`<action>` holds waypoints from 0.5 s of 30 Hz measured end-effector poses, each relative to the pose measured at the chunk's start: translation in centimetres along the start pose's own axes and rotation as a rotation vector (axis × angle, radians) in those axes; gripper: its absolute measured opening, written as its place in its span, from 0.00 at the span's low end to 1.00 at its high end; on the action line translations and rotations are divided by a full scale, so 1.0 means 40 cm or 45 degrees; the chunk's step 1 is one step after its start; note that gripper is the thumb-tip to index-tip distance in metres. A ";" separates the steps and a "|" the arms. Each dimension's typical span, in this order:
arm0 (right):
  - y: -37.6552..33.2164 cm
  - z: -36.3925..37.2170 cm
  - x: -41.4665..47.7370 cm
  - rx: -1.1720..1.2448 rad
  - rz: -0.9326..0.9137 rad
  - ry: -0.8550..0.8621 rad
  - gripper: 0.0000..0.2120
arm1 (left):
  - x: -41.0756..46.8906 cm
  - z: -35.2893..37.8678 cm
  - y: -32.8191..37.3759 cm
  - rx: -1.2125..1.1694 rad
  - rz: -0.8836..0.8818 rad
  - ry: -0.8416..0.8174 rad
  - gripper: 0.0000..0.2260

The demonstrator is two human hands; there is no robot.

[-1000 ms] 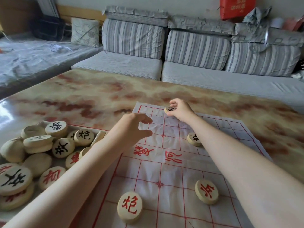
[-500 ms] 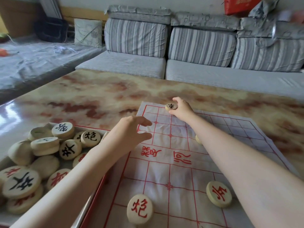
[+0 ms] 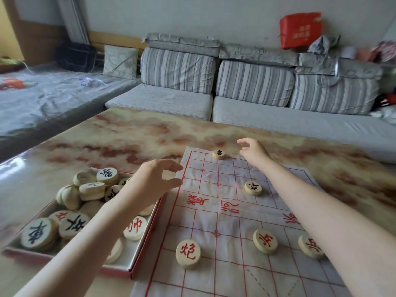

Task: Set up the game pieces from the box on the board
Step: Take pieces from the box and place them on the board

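Observation:
A white cloth board (image 3: 227, 213) with red grid lines lies on the table. A black-marked wooden disc (image 3: 218, 153) sits on its far edge, and my right hand (image 3: 254, 151) hovers just right of it, fingers apart and empty. Another black piece (image 3: 253, 188) rests mid-board. A red cannon piece (image 3: 188, 253) and two red soldier pieces (image 3: 265, 240) (image 3: 310, 246) lie near me. My left hand (image 3: 153, 182) floats open over the red-rimmed box (image 3: 137, 249), which holds several wooden pieces (image 3: 38, 233).
The marbled table (image 3: 120, 136) runs left and beyond the board. A grey striped sofa (image 3: 252, 103) stands behind the table, with a red bag (image 3: 300, 30) on top of it.
My right hand has let go of the black piece at the board's far edge and drawn back to the right. The left hand stays over the box.

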State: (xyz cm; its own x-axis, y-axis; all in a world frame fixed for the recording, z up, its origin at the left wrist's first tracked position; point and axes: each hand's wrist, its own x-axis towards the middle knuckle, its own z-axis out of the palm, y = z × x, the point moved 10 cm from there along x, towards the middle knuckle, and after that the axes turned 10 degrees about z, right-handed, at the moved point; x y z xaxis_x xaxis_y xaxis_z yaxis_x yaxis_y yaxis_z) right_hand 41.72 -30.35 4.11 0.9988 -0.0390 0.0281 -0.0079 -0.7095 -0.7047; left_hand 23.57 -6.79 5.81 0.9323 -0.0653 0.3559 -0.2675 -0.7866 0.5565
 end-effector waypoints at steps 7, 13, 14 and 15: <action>-0.070 0.012 -0.146 0.070 -0.106 -0.168 0.17 | -0.057 -0.047 -0.001 -0.029 -0.043 0.006 0.12; -0.163 0.141 -0.373 -0.009 -0.312 -0.482 0.15 | -0.155 -0.132 -0.067 0.056 -0.121 0.057 0.13; -0.179 0.162 -0.409 -0.026 -0.339 -0.521 0.15 | -0.179 -0.146 -0.083 0.106 -0.151 0.052 0.13; -0.191 0.179 -0.439 -0.037 -0.356 -0.551 0.15 | -0.198 -0.152 -0.097 0.152 -0.178 0.047 0.13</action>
State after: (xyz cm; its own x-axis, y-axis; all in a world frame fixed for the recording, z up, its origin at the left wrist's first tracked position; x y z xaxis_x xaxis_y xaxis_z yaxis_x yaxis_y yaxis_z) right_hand 24.58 -19.21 3.90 0.8912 0.4450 -0.0877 0.2667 -0.6706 -0.6922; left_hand 15.73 0.52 5.41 0.9482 0.0707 0.3096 -0.1028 -0.8540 0.5101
